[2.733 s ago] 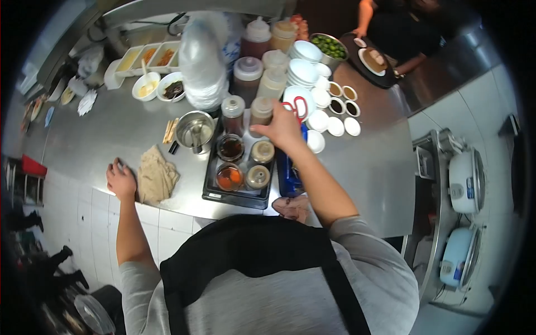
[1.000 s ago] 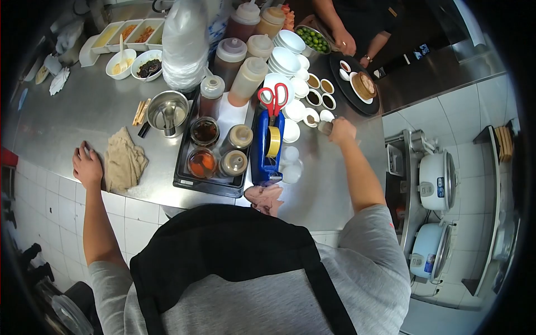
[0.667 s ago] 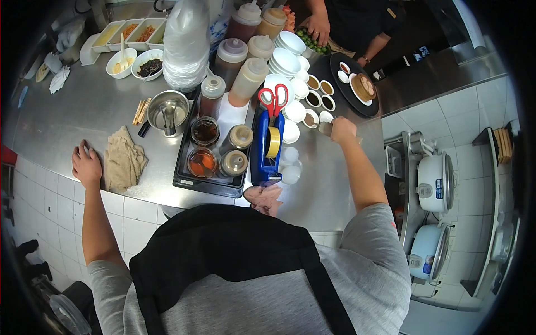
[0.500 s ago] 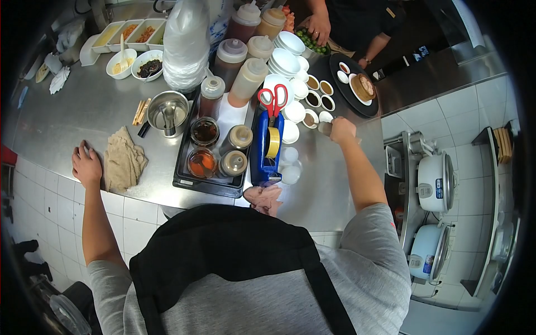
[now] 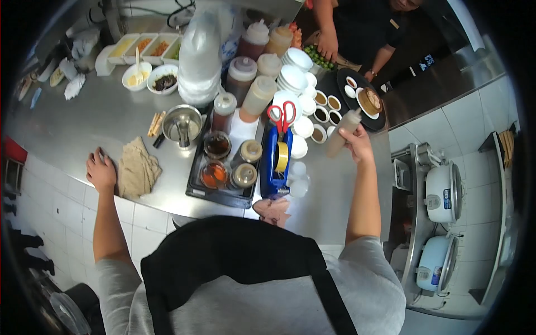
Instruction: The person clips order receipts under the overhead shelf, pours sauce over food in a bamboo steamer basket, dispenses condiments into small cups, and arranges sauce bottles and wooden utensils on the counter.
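right hand: the squeeze bottle (image 5: 341, 135) is grasped in the right hand (image 5: 359, 144), with fingers wrapped round its side.
squeeze bottle: it is held at three o'clock from the black tray (image 5: 220, 196), tilted, with its nozzle pointed toward one o'clock.
sauce cups: small white sauce cups (image 5: 319, 134) are grouped at eleven o'clock from the bottle, filled with brown and dark sauces.
left hand: the left hand (image 5: 102, 172) is rested on the steel counter (image 5: 329, 206) at nine o'clock from the black tray, released, palm down, nothing gripped.
cloth: a crumpled beige cloth (image 5: 138, 167) is laid just beside the left hand, at its three o'clock.
black tray: jars and bottles are stood in it; a metal pot (image 5: 183, 125) is set at its ten o'clock.
tape dispenser: the blue tape dispenser (image 5: 273, 173) is placed just beside the tray at three o'clock, with red-handled scissors (image 5: 282, 114) seen at its twelve o'clock end.
round tray: a bamboo steamer (image 5: 368, 101) is carried on the dark round tray (image 5: 346, 84), at one o'clock from the bottle.
co-worker: green fruits (image 5: 315, 56) are touched by a co-worker's hand (image 5: 328, 44), at twelve o'clock from the bottle.
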Demonstrator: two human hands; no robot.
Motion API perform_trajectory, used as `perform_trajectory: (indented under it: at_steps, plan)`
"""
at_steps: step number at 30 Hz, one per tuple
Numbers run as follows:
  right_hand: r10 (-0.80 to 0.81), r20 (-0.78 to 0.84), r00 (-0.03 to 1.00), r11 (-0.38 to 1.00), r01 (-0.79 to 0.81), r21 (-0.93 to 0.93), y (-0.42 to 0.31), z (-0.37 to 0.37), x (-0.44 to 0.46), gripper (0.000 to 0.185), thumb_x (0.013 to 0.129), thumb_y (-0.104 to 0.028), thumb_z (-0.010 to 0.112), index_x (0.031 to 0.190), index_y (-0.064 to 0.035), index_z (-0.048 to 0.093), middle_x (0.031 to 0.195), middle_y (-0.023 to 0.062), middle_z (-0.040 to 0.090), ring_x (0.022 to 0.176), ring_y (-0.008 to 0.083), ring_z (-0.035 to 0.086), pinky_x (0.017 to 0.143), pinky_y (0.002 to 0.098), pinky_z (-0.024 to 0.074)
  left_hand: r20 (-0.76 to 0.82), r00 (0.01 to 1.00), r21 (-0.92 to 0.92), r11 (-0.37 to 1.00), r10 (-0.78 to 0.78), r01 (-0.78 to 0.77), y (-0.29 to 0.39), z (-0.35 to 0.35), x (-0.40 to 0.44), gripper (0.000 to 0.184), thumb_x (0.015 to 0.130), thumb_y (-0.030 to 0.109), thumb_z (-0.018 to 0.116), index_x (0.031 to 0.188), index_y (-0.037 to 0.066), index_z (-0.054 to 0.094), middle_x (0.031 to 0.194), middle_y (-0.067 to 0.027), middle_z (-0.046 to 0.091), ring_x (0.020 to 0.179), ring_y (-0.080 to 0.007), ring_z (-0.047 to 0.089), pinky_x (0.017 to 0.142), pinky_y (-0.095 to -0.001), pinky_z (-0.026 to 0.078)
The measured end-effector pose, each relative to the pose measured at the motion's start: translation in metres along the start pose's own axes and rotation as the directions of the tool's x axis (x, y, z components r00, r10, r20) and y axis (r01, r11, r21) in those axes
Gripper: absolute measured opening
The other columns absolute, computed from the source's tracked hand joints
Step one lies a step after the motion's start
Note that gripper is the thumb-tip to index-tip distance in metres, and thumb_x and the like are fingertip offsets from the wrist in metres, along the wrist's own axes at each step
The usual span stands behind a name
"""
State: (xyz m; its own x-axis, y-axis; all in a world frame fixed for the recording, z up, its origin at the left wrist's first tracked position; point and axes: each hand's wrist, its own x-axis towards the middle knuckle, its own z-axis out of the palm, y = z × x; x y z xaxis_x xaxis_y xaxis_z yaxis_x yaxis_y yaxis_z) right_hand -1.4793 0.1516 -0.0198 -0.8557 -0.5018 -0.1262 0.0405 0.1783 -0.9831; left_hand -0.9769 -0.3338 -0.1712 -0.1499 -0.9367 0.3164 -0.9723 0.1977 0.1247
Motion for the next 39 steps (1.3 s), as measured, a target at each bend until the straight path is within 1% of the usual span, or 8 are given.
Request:
perform_trajectory:
  at_steps: [4,12,18,21,25,31,37,39]
  plan:
    - [-0.424,0.054,0.904,0.890,0.405,0.211,-0.062,0.075,-0.025,0.062,0.068,-0.011,0.080,0.120,-0.0053,0.045,0.111,0.0066,0.058,0.097,0.0189,0.060,0.084,0.0363,0.0499,-0.003,1.000,-0.025,0.999,0.020,-0.020,0.001,-0.002,-0.002,0.043,0.090,0.035,0.044,0.132,0.021,0.044,0.139,-0.0101,0.038,0.130,-0.0259,0.033,0.103,-0.0484,0.027]
    - [-0.474,0.389,0.790,0.641,0.613,-0.463,-0.051,0.200,-0.041,0.067,0.061,-0.012,0.081,0.118,-0.0001,0.047,0.109,0.0185,0.058,0.102,0.0317,0.058,0.087,0.0378,0.0469,-0.012,0.999,-0.008,0.999,0.044,-0.044,-0.004,0.003,0.000,0.044,0.090,0.031,0.046,0.132,0.021,0.043,0.137,-0.0113,0.039,0.129,-0.0277,0.034,0.101,-0.0501,0.028]
    - [-0.559,0.360,0.747,0.690,0.660,-0.298,-0.015,0.177,-0.036,0.072,0.061,-0.012,0.080,0.123,-0.0002,0.046,0.107,0.0193,0.058,0.098,0.0333,0.058,0.086,0.0365,0.0473,0.017,1.000,0.009,1.000,0.005,-0.005,-0.001,-0.003,-0.001,0.044,0.089,0.033,0.045,0.132,0.023,0.043,0.139,-0.0076,0.039,0.130,-0.0248,0.034,0.101,-0.0481,0.027]
    - [-0.512,-0.002,0.859,0.732,0.435,-0.524,-0.016,0.121,-0.041,0.047,0.080,-0.010,0.066,0.125,-0.0116,0.054,0.086,0.0122,0.065,0.071,0.0182,0.062,0.065,0.0314,0.0509,0.018,1.000,0.021,1.000,0.008,-0.008,0.001,0.000,0.001,0.044,0.089,0.033,0.045,0.132,0.023,0.043,0.139,-0.0076,0.039,0.130,-0.0246,0.034,0.101,-0.0481,0.028]
    - [-0.164,-0.226,0.960,0.444,-0.132,-0.886,0.063,0.060,-0.019,0.058,0.086,-0.015,0.050,0.141,-0.0205,0.033,0.084,0.0193,0.066,0.073,0.0348,0.063,0.067,0.0420,0.0499,0.022,1.000,0.022,1.000,0.006,-0.007,0.000,0.000,0.000,0.044,0.089,0.033,0.044,0.132,0.023,0.043,0.139,-0.0074,0.038,0.130,-0.0244,0.033,0.101,-0.0481,0.027]
    - [0.023,-0.188,0.982,0.308,-0.186,-0.933,0.121,0.057,-0.028,0.068,0.085,-0.015,0.047,0.146,-0.0243,0.018,0.091,0.0194,0.065,0.081,0.0357,0.064,0.074,0.0475,0.0493,0.011,1.000,0.011,1.000,0.013,-0.013,-0.002,0.003,0.001,0.044,0.089,0.034,0.043,0.132,0.023,0.043,0.139,-0.0073,0.038,0.131,-0.0244,0.033,0.102,-0.0484,0.027]
    - [-0.203,-0.325,0.924,0.616,-0.137,-0.776,0.153,0.052,-0.009,0.068,0.085,-0.006,0.047,0.145,-0.0177,0.018,0.107,0.0214,0.061,0.090,0.0334,0.063,0.078,0.0436,0.0516,0.023,1.000,0.012,1.000,0.012,-0.013,-0.001,0.001,0.001,0.044,0.090,0.033,0.043,0.133,0.023,0.042,0.140,-0.0076,0.037,0.131,-0.0245,0.032,0.102,-0.0485,0.027]
    - [0.146,-0.441,0.885,0.987,-0.098,0.129,0.157,0.056,0.005,0.066,0.087,-0.004,0.046,0.144,-0.0140,0.015,0.112,0.0224,0.056,0.092,0.0335,0.061,0.080,0.0430,0.0516,0.029,1.000,0.013,1.000,0.011,-0.011,-0.001,0.000,0.000,0.044,0.090,0.033,0.043,0.133,0.023,0.042,0.140,-0.0078,0.037,0.131,-0.0248,0.032,0.102,-0.0486,0.027]
